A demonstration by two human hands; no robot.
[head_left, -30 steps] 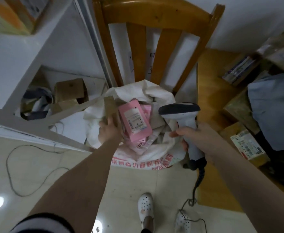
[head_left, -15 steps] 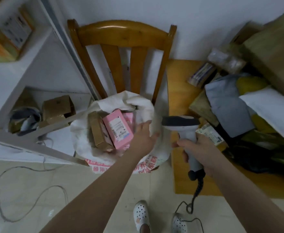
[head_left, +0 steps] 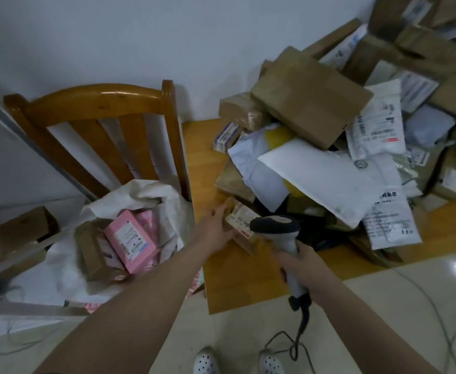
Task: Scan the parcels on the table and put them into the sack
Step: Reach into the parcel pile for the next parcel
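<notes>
Small parcel [head_left: 241, 225]: brown, white barcode label facing up, at the pile's near edge.
Parcel pile [head_left: 315, 109]: brown cartons and white mailers heaped on wooden table [head_left: 202, 147].
Sack [head_left: 151, 190]: white, mouth open, beside the table, holding pink box [head_left: 129, 237].
Scanner [head_left: 278, 228]: head over small parcel.

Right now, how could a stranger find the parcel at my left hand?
A heap of parcels covers the wooden table beside the chair. At its near left corner the left hand touches a small brown parcel. Unlike its neighbours, its white label faces up.
</notes>
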